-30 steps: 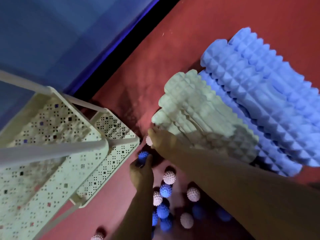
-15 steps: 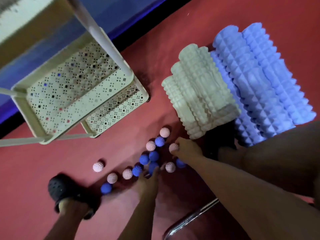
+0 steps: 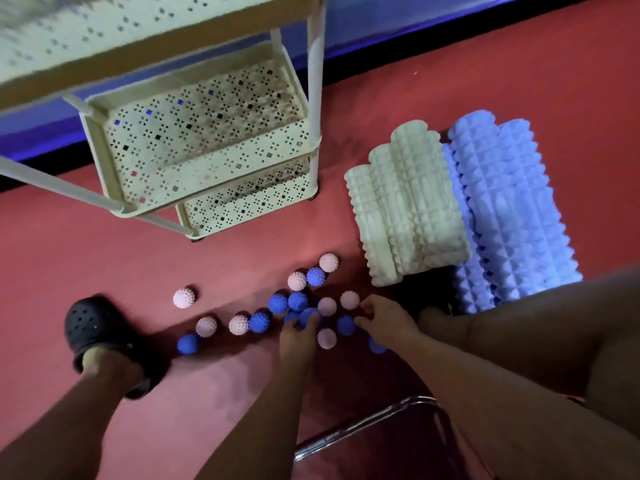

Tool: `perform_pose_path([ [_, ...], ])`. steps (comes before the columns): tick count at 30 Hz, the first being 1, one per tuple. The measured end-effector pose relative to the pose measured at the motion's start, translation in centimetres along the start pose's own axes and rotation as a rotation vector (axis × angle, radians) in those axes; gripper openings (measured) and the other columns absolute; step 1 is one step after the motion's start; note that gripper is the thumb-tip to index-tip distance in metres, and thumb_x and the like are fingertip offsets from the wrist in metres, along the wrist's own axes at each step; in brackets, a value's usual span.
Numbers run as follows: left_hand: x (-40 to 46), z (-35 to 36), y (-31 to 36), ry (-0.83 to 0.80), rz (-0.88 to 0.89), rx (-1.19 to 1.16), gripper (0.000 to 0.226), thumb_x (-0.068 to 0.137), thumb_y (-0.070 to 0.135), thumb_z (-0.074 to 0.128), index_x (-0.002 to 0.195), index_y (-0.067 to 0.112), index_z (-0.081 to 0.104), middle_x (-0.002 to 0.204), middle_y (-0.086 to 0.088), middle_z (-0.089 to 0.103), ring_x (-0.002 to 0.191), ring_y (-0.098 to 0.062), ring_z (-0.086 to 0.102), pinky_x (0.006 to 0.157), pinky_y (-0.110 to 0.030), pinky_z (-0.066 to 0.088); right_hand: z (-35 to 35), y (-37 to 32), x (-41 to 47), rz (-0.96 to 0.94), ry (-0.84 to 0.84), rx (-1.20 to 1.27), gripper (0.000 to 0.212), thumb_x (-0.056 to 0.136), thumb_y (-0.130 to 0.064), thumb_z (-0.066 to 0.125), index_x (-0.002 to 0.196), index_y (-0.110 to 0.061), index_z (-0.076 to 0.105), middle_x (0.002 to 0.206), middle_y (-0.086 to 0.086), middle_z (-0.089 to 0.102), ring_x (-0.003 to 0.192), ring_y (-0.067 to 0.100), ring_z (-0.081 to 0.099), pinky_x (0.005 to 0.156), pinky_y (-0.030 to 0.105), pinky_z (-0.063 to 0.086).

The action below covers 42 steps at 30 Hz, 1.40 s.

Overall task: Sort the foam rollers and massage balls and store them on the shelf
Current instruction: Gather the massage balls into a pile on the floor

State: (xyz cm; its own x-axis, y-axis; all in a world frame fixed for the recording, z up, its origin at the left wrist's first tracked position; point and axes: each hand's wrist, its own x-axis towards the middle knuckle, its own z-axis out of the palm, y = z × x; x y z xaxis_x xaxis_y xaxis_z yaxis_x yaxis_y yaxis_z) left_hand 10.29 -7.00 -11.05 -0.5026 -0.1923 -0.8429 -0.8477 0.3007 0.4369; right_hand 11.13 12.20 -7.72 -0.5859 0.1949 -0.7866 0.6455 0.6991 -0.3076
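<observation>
Several spiky massage balls, blue and pale pink, lie scattered on the red floor. My left hand [image 3: 298,336] reaches into the cluster with its fingertips on a blue ball [image 3: 308,315]; its grip is hidden. My right hand [image 3: 386,320] hovers with fingers spread between a pink ball [image 3: 349,299] and another blue ball [image 3: 345,323]. Cream foam rollers [image 3: 408,209] lie stacked to the right, with light blue foam rollers [image 3: 512,209] beside them. The cream perforated shelf [image 3: 221,188] stands at the upper left, and the tiers in view hold nothing.
My foot in a black clog [image 3: 93,327] stands left of the balls, with a stray pink ball [image 3: 184,297] beside it. My bent right leg [image 3: 536,334] crosses in front of the blue rollers. A chrome chair leg [image 3: 363,427] runs below my arms. A blue wall lies behind the shelf.
The view has pulled back and swung up, bringing the whole shelf and my clog into sight. Both hands stay in the ball cluster; the right hand has spread its fingers.
</observation>
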Motion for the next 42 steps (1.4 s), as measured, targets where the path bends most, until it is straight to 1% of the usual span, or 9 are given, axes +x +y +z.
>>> perform_pose_path([
  [5, 0.6, 0.8, 1.7, -0.049, 0.034, 0.070, 0.050, 0.082, 0.057, 0.067, 0.110, 0.016, 0.068, 0.102, -0.005, 0.070, 0.097, -0.025, 0.066, 0.080, -0.035, 0.049, 0.8, -1.0, -0.7, -0.045, -0.030, 0.028, 0.031, 0.088, -0.035, 0.070, 0.115, -0.021, 0.064, 0.116, -0.002, 0.067, 0.108, 0.021, 0.063, 0.085, 0.030, 0.045],
  [12, 2.6, 2.2, 2.6, -0.001, 0.029, 0.283, 0.054, 0.091, 0.049, 0.060, 0.132, 0.013, 0.054, 0.123, -0.012, 0.066, 0.112, -0.032, 0.061, 0.095, -0.041, 0.049, 2.1, -0.6, -0.5, -0.060, -0.075, 0.064, 0.039, 0.088, -0.039, 0.070, 0.123, -0.024, 0.062, 0.120, -0.003, 0.065, 0.107, 0.018, 0.063, 0.093, 0.033, 0.049],
  [16, 3.4, 2.0, 3.0, 0.069, 0.160, 0.566, 0.056, 0.095, 0.051, 0.054, 0.141, 0.022, 0.041, 0.120, -0.013, 0.065, 0.112, -0.037, 0.062, 0.087, -0.043, 0.048, 2.4, 0.0, 0.4, -0.060, -0.092, 0.099, 0.039, 0.090, -0.037, 0.071, 0.124, -0.020, 0.062, 0.118, -0.003, 0.066, 0.105, 0.016, 0.062, 0.093, 0.030, 0.048],
  [21, 3.9, 1.8, 3.0, 0.014, 0.212, 0.622, 0.059, 0.096, 0.052, 0.052, 0.143, 0.022, 0.033, 0.115, -0.017, 0.066, 0.107, -0.040, 0.063, 0.082, -0.045, 0.050, 2.7, 0.5, 1.7, -0.033, -0.115, 0.134, 0.042, 0.090, -0.036, 0.071, 0.128, -0.020, 0.060, 0.118, -0.001, 0.066, 0.106, 0.017, 0.063, 0.094, 0.030, 0.049],
  [26, 2.4, 0.1, 0.7, 0.027, 0.240, 0.501, 0.053, 0.095, 0.031, 0.060, 0.140, 0.016, 0.036, 0.112, -0.019, 0.067, 0.104, -0.043, 0.063, 0.074, -0.038, 0.044, 4.1, 1.0, 2.8, -0.025, -0.165, 0.120, 0.045, 0.089, -0.033, 0.073, 0.129, -0.016, 0.060, 0.120, 0.002, 0.065, 0.108, 0.019, 0.062, 0.093, 0.028, 0.048],
  [32, 1.2, -4.2, -3.7, 0.047, 0.162, 0.472, 0.036, 0.093, 0.036, 0.062, 0.122, 0.017, 0.052, 0.110, -0.004, 0.069, 0.102, -0.032, 0.066, 0.074, -0.032, 0.040, 10.2, 1.9, 2.2, -0.154, -0.293, -0.015, 0.054, 0.083, -0.027, 0.080, 0.132, -0.021, 0.059, 0.130, 0.004, 0.055, 0.112, 0.027, 0.063, 0.094, 0.027, 0.046],
  [35, 1.1, -6.3, -5.1, 0.062, 0.097, 0.471, 0.041, 0.094, 0.035, 0.063, 0.128, 0.016, 0.052, 0.106, -0.005, 0.070, 0.103, -0.029, 0.067, 0.081, -0.032, 0.044, 12.4, 1.6, 2.0, -0.261, -0.173, -0.306, 0.050, 0.085, -0.033, 0.073, 0.132, -0.032, 0.054, 0.141, -0.005, 0.042, 0.103, 0.031, 0.067, 0.086, 0.039, 0.054],
  [38, 1.7, -8.1, -5.2, 0.082, 0.092, 0.484, 0.038, 0.094, 0.034, 0.065, 0.124, 0.013, 0.056, 0.109, -0.007, 0.071, 0.103, -0.028, 0.066, 0.086, -0.034, 0.046, 13.2, 0.3, 2.3, -0.355, -0.089, -0.494, 0.034, 0.090, -0.033, 0.065, 0.123, -0.025, 0.059, 0.141, -0.003, 0.047, 0.104, 0.027, 0.067, 0.082, 0.036, 0.052],
  [42, 4.1, -9.9, -4.2, 0.160, 0.134, 0.433, 0.026, 0.093, 0.028, 0.066, 0.111, 0.009, 0.063, 0.107, -0.009, 0.071, 0.104, -0.030, 0.064, 0.080, -0.031, 0.043, 13.1, -0.7, 3.0, -0.310, 0.075, -0.172, 0.028, 0.088, -0.035, 0.069, 0.107, -0.015, 0.065, 0.114, 0.008, 0.059, 0.095, 0.034, 0.066, 0.077, 0.042, 0.052],
])
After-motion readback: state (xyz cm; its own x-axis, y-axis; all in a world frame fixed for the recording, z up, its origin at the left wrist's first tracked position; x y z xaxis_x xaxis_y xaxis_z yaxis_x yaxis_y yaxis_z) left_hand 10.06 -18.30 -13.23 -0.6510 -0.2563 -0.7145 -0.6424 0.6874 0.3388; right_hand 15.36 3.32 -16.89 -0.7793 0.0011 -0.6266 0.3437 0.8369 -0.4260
